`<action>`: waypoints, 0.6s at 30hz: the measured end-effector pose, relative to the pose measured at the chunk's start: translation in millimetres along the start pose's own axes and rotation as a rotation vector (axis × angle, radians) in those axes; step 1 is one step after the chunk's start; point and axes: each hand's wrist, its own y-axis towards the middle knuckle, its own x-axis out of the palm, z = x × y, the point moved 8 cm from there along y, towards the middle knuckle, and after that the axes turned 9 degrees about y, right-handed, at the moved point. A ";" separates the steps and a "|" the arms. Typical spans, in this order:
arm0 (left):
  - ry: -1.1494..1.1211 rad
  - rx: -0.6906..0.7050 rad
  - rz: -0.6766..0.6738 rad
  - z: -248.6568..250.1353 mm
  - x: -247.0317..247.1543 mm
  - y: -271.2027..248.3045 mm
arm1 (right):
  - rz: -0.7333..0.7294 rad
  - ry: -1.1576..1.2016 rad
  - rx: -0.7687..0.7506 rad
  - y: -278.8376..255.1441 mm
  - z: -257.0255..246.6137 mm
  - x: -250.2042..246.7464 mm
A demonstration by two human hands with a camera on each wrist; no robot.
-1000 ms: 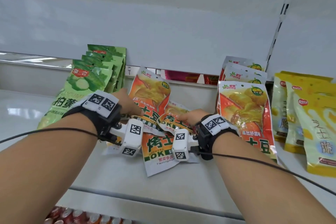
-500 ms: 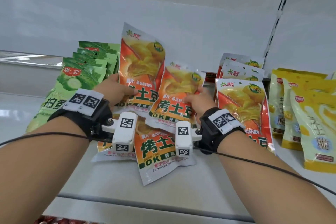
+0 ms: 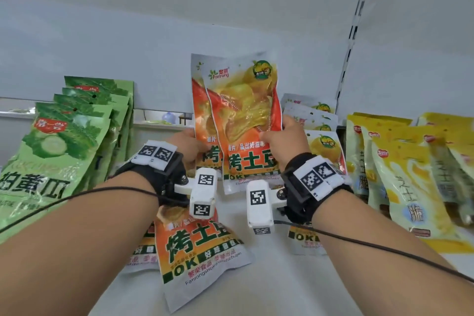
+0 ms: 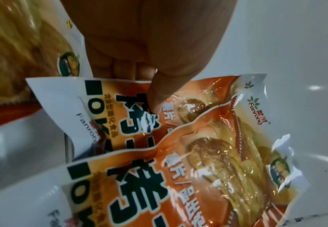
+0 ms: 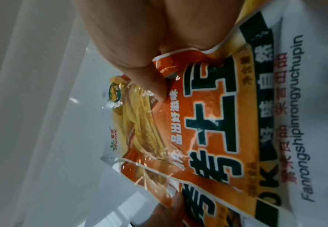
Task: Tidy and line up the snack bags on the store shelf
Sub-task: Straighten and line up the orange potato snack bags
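Note:
Two orange roasted-potato snack bags stand upright above the shelf, one overlapping the other. My left hand grips the rear bag at its left edge, thumb on the front face. My right hand grips the front bag at its right edge, thumb pressed on the print. Another orange bag lies flat on the white shelf under my wrists. A further one is partly hidden beneath my left forearm.
A leaning row of green cucumber bags fills the left side. A standing row of the same orange bags is behind my right wrist, with yellow bags further right. The white back wall is close behind.
Both hands lifted their orange bags off the pile and brought them together. The bags were apart half a second ago; now they overlap upright, higher up.

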 end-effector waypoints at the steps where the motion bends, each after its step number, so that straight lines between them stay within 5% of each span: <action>1: -0.003 0.010 -0.029 1.1 6.9 5.7 | 0.004 -0.013 0.012 0.8 5.0 0.6; 7: 0.042 -0.036 -0.165 -11.5 39.5 29.8 | 0.023 0.005 0.075 8.5 32.3 10.3; 18: 0.217 -0.158 -0.071 -42.9 29.5 54.4 | -0.032 -0.248 0.335 16.5 78.6 33.4</action>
